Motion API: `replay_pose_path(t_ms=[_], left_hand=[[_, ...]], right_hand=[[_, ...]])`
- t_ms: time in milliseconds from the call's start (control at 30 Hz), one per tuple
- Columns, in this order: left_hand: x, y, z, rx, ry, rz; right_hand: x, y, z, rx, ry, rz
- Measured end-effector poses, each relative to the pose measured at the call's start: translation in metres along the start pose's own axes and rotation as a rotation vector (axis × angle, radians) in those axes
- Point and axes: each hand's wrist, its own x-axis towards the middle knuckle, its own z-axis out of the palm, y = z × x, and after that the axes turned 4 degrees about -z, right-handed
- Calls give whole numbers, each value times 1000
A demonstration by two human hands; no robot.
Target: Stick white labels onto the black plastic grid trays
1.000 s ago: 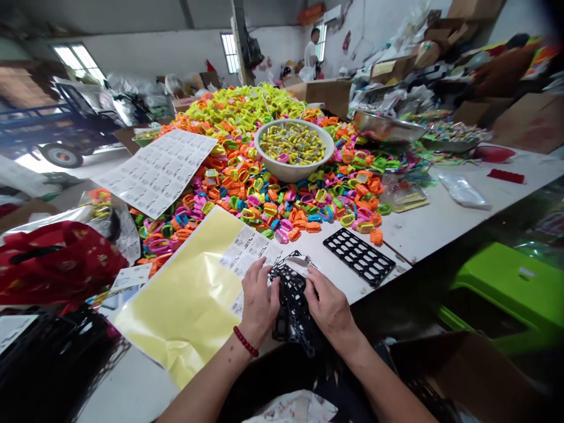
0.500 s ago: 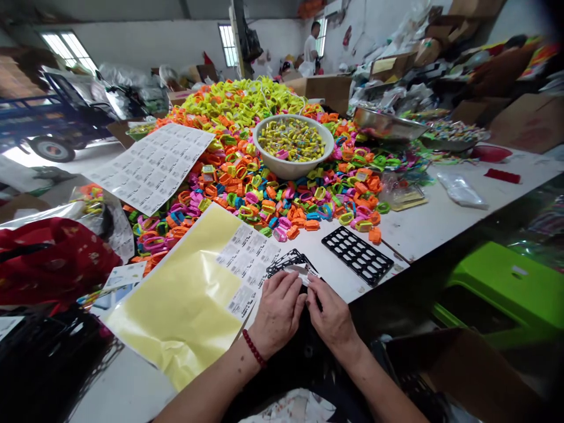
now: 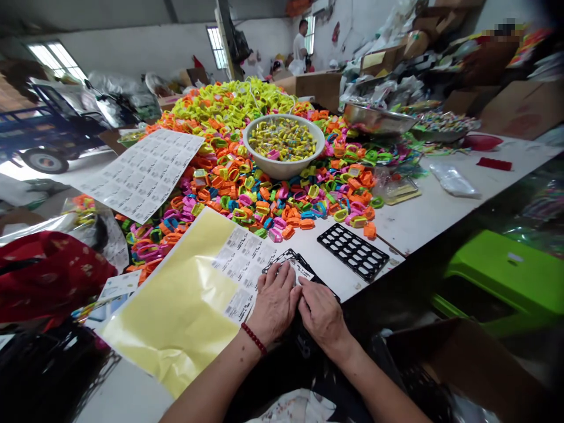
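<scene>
Cluttered workshop space surrounds a long white counter [image 3: 440,205], with cardboard boxes and bags at the far side and another person standing far off by a window.

Head view: a heap of coloured plastic rings [image 3: 264,176] covers the middle of the counter, with a white bowl [image 3: 284,167] of small yellow pieces set in it. Toward the near edge lie a yellow backing sheet [image 3: 176,311] carrying printed labels [image 3: 242,264], and a black grid tray [image 3: 352,251] lying flat and apart to the right.

Both hands rest side by side at the near edge, on a second black grid tray [image 3: 288,258]. The left hand [image 3: 275,302] lies flat, fingers spread and pressing down on a small white label [image 3: 302,270] on that tray. The right hand [image 3: 321,314] touches it from the right, fingertips at the label's near side. The tray sits directly under and just beyond the fingertips, its long axis slanting away toward the right; the left hand covers more of it.

Compared with a second ago, the tray, then held tilted up between the hands, now lies flat on the counter, and the hands have closed together over the label.
</scene>
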Motion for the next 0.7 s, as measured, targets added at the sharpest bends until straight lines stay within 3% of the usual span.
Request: replay_pose_path(t_ms=[233, 533, 700], left_hand=[[2, -6, 2, 40, -57, 48], [27, -6, 1, -9, -169, 238], [30, -13, 7, -46, -243, 202]], right_hand=[[6, -7, -11, -2, -49, 87], [-7, -8, -11, 72, -72, 89], [-3, -6, -16, 264, -11, 144]])
